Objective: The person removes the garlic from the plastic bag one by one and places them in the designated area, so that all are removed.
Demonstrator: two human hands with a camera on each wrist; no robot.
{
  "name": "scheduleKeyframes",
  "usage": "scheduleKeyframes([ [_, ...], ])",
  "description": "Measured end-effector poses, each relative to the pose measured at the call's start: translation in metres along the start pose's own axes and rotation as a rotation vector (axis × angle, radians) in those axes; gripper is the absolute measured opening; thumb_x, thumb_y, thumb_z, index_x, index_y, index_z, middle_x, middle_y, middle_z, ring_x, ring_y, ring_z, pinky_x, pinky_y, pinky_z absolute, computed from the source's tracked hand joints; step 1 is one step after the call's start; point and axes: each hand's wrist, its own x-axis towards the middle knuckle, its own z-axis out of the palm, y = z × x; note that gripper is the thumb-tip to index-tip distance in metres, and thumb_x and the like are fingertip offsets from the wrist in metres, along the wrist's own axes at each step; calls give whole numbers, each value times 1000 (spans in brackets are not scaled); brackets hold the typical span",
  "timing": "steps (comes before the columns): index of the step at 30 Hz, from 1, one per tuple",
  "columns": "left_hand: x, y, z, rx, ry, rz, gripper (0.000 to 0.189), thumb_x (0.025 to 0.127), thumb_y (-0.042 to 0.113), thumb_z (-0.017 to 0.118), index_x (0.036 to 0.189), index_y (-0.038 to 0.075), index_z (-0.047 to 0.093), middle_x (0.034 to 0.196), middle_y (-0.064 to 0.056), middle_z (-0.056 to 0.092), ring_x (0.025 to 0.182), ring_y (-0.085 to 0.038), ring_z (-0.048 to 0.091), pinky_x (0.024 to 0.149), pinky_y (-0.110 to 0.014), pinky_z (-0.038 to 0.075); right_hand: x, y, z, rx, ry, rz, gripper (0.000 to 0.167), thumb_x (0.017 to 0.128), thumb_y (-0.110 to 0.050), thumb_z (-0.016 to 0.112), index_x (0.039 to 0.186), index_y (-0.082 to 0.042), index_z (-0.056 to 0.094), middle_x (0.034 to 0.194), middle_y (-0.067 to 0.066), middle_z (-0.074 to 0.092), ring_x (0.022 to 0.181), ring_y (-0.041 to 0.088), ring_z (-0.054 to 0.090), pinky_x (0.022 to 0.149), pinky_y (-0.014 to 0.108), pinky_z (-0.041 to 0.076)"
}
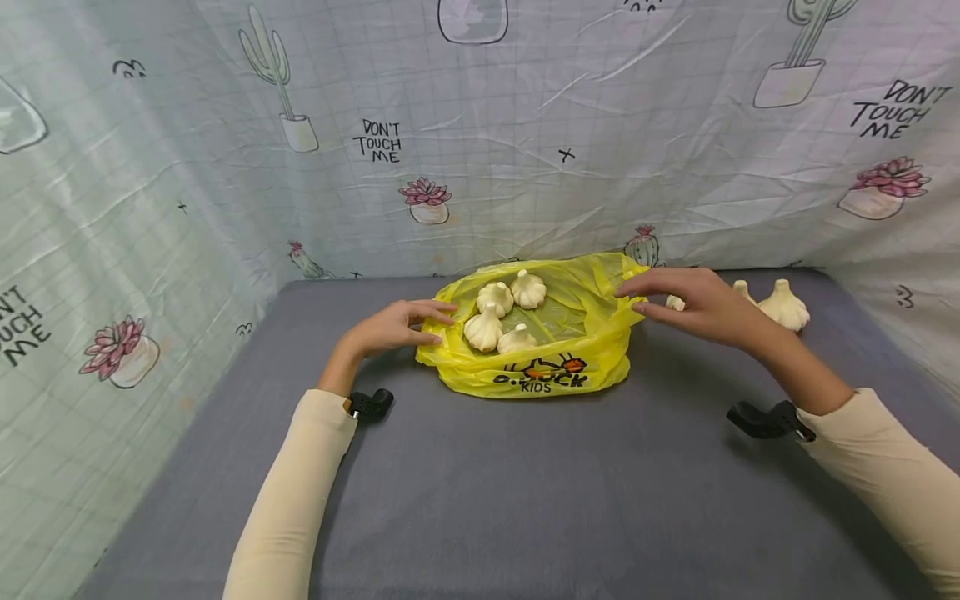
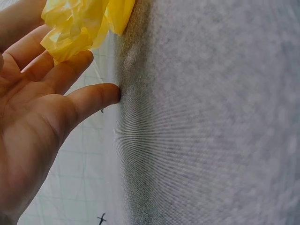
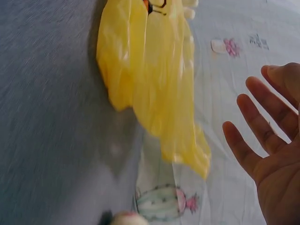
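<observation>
A yellow plastic bag [image 1: 540, 379] lies on the table with its mouth spread wide, several garlic bulbs [image 1: 483, 329] inside its left half. At the bag's left edge is my left hand [image 1: 390, 327], fingers extended and touching the crumpled plastic. The left wrist view shows the left palm [image 2: 28, 126] with the thumb held apart and the yellow plastic [image 2: 77, 28] against the fingertips. My right hand [image 1: 693, 304] hovers by the bag's right rim, fingers loosely spread. In the right wrist view this right hand [image 3: 281, 154] is apart from the bag [image 3: 150, 70] and holds nothing.
Right of the bag, a garlic bulb [image 1: 783, 307] stands near the table's back right; two more are partly hidden behind the right hand. Grey cloth [image 1: 480, 500] covers the table. A printed curtain [image 1: 525, 167] hangs along the back and sides.
</observation>
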Motion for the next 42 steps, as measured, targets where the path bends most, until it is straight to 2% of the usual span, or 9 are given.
scheduleKeyframes([
  [5, 1, -1, 1, -4, -8, -7, 41, 98, 18, 71, 137, 10, 65, 158, -2, 45, 149, -26, 34, 99, -44, 42, 16, -3, 16, 55, -68, 5, 32, 97, -8, 68, 129, -13, 70, 124, 0, 71, 101, 13, 66, 76, 35, 53],
  [11, 0, 1, 0, -12, -3, -3, 41, 98, 16, 70, 138, 9, 64, 157, -3, 46, 148, -27, 35, 98, -44, 42, 38, -8, 39, 115, -138, 4, 30, 100, -14, 66, 129, -12, 70, 125, 2, 71, 108, 25, 68, 83, 48, 54],
  [18, 1, 0, -2, -16, -4, -5, 42, 98, 16, 70, 138, 8, 64, 156, -3, 47, 145, -26, 39, 88, -44, 41, 56, -13, 58, 218, -227, 30, 33, 99, -18, 69, 132, -12, 69, 127, 6, 70, 107, 25, 69, 84, 46, 56],
  [22, 1, 0, -2, -12, -8, -8, 41, 98, 17, 70, 138, 9, 65, 156, -2, 48, 145, -25, 38, 91, -43, 41, 66, -13, 62, 229, -290, 31, 35, 100, -21, 67, 133, -9, 67, 131, 8, 68, 111, 28, 68, 88, 46, 56],
  [25, 1, 2, -2, -17, -9, -14, 42, 97, 17, 71, 138, 8, 65, 156, -2, 48, 147, -26, 35, 92, -43, 41, 78, -11, 63, 253, -365, 18, 38, 101, -21, 67, 134, -5, 66, 134, 9, 66, 118, 33, 65, 95, 46, 54],
  [29, 1, 4, -1, -19, -16, -24, 43, 97, 16, 71, 138, 7, 64, 157, -4, 47, 150, -29, 31, 96, -46, 41, 97, -5, 63, 297, -514, 8, 40, 101, -18, 66, 139, -4, 62, 139, 11, 62, 126, 35, 59, 102, 44, 51],
  [35, 3, 5, 1, -14, -26, -29, 43, 97, 16, 71, 138, 6, 64, 157, -7, 45, 151, -30, 28, 114, -53, 34, 127, -2, 59, 346, -770, -5, 49, 100, -22, 67, 144, -3, 56, 144, 13, 58, 133, 32, 55, 105, 51, 47],
  [39, 3, 5, 1, -18, -30, -26, 43, 97, 15, 71, 138, 4, 64, 157, -8, 45, 151, -31, 29, 114, -53, 34, 145, 5, 64, 430, -886, -14, 51, 98, -19, 70, 145, -3, 56, 147, 14, 56, 136, 32, 52, 108, 54, 44],
  [42, 2, 5, 1, -18, -29, -26, 43, 97, 14, 71, 138, 4, 64, 157, -8, 45, 151, -31, 30, 109, -51, 37, 156, 14, 70, 516, -942, -22, 50, 97, -15, 71, 143, -4, 58, 146, 13, 56, 137, 31, 52, 109, 53, 43],
])
